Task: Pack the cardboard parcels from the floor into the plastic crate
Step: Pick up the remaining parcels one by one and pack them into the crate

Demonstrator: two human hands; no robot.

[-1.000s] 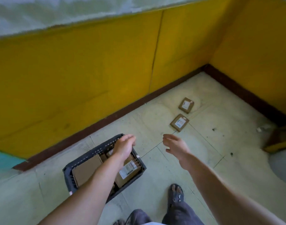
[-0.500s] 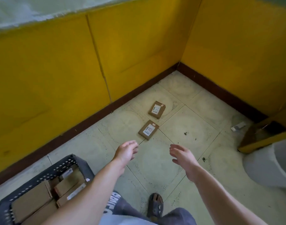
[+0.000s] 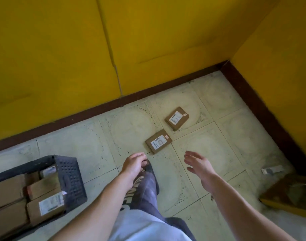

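Two bare forearms reach up from the bottom of the frame over a pale green tiled floor [image 3: 209,153]. The left hand [image 3: 134,165] has loosely curled fingers and holds nothing; the right hand [image 3: 200,165] is spread open. Just above them, at centre, lie two flat brown cardboard parcels with white labels, the nearer one [image 3: 158,141] and the farther one [image 3: 176,118]. At lower left a dark perforated plastic crate [image 3: 70,178] holds several labelled cardboard boxes [image 3: 45,205]. Yellow walls [image 3: 148,40] with a dark brown skirting fill the top.
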